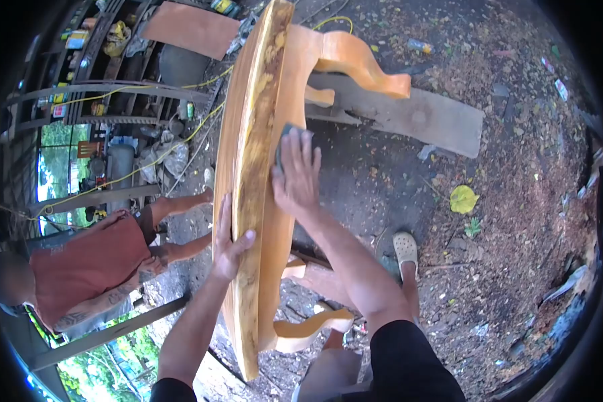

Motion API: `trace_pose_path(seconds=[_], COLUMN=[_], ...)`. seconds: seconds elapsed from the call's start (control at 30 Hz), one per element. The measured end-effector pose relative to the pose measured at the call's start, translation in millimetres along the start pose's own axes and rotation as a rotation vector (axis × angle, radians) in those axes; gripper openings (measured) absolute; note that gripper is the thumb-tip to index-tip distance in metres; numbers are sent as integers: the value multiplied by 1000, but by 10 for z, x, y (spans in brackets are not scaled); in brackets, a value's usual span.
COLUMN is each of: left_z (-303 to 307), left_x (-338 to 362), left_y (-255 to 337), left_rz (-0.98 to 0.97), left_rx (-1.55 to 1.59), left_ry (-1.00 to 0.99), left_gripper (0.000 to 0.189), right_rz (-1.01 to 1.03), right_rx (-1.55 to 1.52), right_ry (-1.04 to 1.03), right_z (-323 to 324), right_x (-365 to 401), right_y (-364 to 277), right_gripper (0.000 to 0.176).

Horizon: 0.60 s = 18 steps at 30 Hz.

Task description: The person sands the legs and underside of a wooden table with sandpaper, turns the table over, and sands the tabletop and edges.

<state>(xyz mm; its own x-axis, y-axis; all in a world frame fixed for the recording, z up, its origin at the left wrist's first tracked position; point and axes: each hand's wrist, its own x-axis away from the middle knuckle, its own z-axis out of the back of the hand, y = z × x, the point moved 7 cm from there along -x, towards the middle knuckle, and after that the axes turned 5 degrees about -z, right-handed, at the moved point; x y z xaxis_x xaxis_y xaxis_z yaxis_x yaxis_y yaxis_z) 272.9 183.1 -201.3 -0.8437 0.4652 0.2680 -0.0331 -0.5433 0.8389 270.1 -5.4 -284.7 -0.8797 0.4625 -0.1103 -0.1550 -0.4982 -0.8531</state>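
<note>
A varnished wooden table (pixel 269 221) with curved legs is turned on its side in front of me, its live-edge top running up and down the view. My left hand (pixel 230 249) grips the edge of the tabletop, thumb across the edge and fingers along the top face. Against the apron under the top, my right hand (pixel 297 167) presses a dark green-grey piece of sandpaper (pixel 285 139); the fingers lie extended over it, and most of the sheet is hidden beneath them. One curved leg (pixel 365 63) juts out at upper right, another (pixel 313 331) at the bottom.
Left of the table is another person in a red shirt (pixel 90 258). A grey board (pixel 419 117) lies on the leaf-littered ground behind the legs. A yellow cord (pixel 141 167) runs past cluttered shelving at left. My shoe (pixel 405 246) stands on the dirt.
</note>
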Motion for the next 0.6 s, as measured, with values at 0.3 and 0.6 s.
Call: trace_pose_path(seconds=[0.3,0.6], left_z=[-6,108], left_x=[-42,-62], left_y=[-18,-53], left_rz=[-12,-9], left_rx=[128,117], left_ry=[4,1], left_gripper=[100,97], right_rz=[26,-47], right_rx=[-40,-132], right_ry=[-320,-317], right_z=[-615,-803], right_x=[2142,2609], right_y=[-368,-509], right_gripper=[67,70])
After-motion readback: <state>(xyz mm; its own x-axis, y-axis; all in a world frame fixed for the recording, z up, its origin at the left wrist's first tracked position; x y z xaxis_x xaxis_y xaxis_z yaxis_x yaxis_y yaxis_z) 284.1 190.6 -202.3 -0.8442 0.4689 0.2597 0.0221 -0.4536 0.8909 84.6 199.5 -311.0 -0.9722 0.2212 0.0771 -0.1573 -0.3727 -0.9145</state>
